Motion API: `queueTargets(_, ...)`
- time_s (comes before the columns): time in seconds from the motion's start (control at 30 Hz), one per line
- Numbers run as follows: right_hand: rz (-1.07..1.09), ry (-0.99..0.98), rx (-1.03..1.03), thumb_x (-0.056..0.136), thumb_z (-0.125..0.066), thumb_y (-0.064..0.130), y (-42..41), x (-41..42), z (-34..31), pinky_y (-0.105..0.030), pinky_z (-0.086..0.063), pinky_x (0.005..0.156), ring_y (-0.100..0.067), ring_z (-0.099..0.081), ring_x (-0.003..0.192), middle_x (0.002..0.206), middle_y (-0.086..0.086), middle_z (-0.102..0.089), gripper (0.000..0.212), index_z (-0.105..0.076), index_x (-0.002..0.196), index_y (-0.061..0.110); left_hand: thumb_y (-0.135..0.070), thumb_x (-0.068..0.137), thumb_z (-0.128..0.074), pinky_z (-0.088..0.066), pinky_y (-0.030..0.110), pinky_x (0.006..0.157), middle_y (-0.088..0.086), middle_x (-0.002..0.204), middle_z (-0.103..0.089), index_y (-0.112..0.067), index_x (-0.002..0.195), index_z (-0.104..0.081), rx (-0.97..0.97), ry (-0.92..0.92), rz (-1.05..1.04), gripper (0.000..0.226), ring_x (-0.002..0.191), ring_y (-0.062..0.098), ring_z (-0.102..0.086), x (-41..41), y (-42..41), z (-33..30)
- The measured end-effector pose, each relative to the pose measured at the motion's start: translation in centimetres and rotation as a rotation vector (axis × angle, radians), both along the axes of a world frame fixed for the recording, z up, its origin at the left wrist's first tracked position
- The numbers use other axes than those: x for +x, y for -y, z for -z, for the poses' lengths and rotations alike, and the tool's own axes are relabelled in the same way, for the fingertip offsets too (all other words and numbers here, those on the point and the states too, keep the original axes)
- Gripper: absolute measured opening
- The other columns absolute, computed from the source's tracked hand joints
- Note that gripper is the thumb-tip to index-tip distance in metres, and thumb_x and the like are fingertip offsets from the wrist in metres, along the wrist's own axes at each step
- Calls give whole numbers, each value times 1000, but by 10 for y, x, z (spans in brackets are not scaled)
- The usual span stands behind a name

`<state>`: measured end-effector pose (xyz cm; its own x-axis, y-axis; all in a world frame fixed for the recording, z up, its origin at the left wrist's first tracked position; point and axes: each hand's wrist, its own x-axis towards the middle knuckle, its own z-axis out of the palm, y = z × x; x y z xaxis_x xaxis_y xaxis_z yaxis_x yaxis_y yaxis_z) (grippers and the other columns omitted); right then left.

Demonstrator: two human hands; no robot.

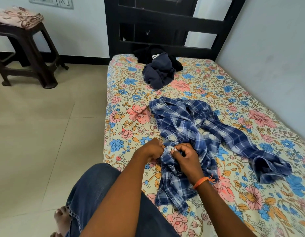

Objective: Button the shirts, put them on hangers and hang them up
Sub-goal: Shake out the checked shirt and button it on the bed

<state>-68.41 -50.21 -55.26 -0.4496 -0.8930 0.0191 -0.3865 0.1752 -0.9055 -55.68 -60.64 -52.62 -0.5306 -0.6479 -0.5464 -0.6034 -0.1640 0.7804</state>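
Note:
A blue and white plaid shirt (186,120) lies crumpled along the flowered bed (131,93), its collar towards the headboard and one sleeve trailing to the right. My left hand (150,150) and my right hand (186,157) meet at the shirt's front edge near the bed's near side. Both pinch the fabric between thumb and fingers, close together. A small button or buttonhole between them cannot be made out. No hanger is in view.
A pile of dark clothes (158,67) lies near the black headboard (165,23). A dark plastic stool (26,53) with folded cloth (16,17) on it stands on the tiled floor at left. The wall runs along the bed's right side. My knee in jeans (97,190) is below.

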Motion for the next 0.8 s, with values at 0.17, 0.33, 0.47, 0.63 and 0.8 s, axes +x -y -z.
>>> queueTargets(0.17,29,-48,-72,86,-74,12,-3,1,1,-14,-45,81,-3,-58,90,97,-3,-59,4,-72,87,16,-1,96,-49,-46,27,53,13,74,-52,8,109,-62,0,-26,-26,21,58,19,-49,2,-2,-6)
queueTargets(0.33,16,69,-94,84,-77,9,-2,3,1,-18,-51,78,-8,-63,87,95,-5,-63,11,-76,88,19,-8,99,-50,-23,18,40,1,57,-35,-11,67,-50,-27,-87,-34,32,47,10,-26,8,-6,-17)
queueTargets(0.47,3,236,-93,84,-77,13,-4,-4,-1,-26,-55,73,-20,-66,86,99,-9,-66,6,-77,90,14,-8,100,-50,-24,17,40,-1,55,-39,-11,69,-54,-47,-134,-3,31,46,8,-28,9,-8,-19)
queueTargets(0.63,13,125,-104,84,-77,17,-4,-1,2,-24,-54,72,-14,-64,83,97,-7,-63,4,-75,87,18,-7,98,-52,-26,17,39,1,57,-40,-7,71,-54,-83,-116,-24,27,46,9,-29,8,-7,-17)
queueTargets(0.8,34,126,-123,83,-78,17,-5,1,4,-29,-56,78,-13,-64,87,96,-5,-63,6,-75,86,22,-8,96,-53,-25,23,46,3,60,-37,-7,85,-58,-119,-94,-23,12,50,13,-29,7,-7,-16)
